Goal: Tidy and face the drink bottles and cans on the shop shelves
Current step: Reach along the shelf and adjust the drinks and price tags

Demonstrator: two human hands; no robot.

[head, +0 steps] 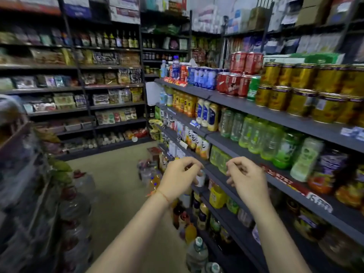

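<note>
Both hands hover loosely curled before the dark shelf edge, the left hand fingertips touching or just beside a small white-capped bottle, grip unclear, the right hand holding nothing, nearer the upright green tea bottles up-right above.

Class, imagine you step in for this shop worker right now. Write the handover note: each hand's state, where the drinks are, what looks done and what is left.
Left hand: fingers curled, fingertips on a small white-capped bottle at the edge of the lower shelf; whether it truly grips is unclear.
Right hand: loosely curled before the same shelf, holding nothing.
Drinks: red cans, one green can and gold cans on the top shelf; green bottles below.
Done: the gold cans stand in stacked rows.
Left: the single green can sits between the red and gold cans; the lower shelves look mixed, and bottles stand on the floor.
</note>
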